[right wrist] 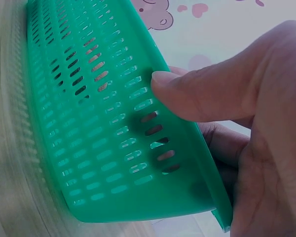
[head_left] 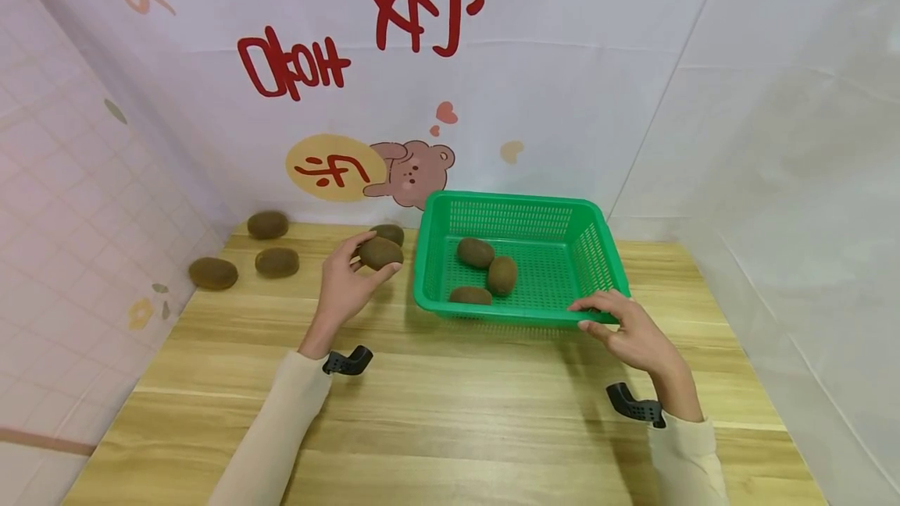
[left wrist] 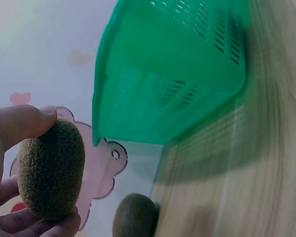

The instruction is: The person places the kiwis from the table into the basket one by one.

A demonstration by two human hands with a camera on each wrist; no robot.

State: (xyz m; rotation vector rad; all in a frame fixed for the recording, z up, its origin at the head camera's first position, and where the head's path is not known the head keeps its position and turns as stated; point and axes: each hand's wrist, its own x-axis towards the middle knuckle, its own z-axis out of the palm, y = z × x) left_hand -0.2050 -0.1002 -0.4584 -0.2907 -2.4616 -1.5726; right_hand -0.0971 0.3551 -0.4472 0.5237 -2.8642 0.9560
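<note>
My left hand [head_left: 346,287] pinches a brown kiwi [head_left: 380,254] between thumb and fingers, left of the green basket [head_left: 492,317]. In the left wrist view the held kiwi [left wrist: 52,169] appears upright, raised above the table. Another kiwi [head_left: 388,234] lies just behind it on the table, partly hidden. With thumb outside and fingers inside, my right hand [head_left: 636,334] grips the basket's near right rim; the right wrist view shows the thumb [right wrist: 207,91] against the slotted wall. Inside the basket lie three kiwis, one of them [head_left: 502,276] near its middle left.
Three more kiwis rest at the table's back left, one of them [head_left: 277,262] nearest the left hand. A white printed backdrop [head_left: 562,100] rises behind the basket, and sheets flank both sides. The wooden table [head_left: 450,420] extends toward me between the arms.
</note>
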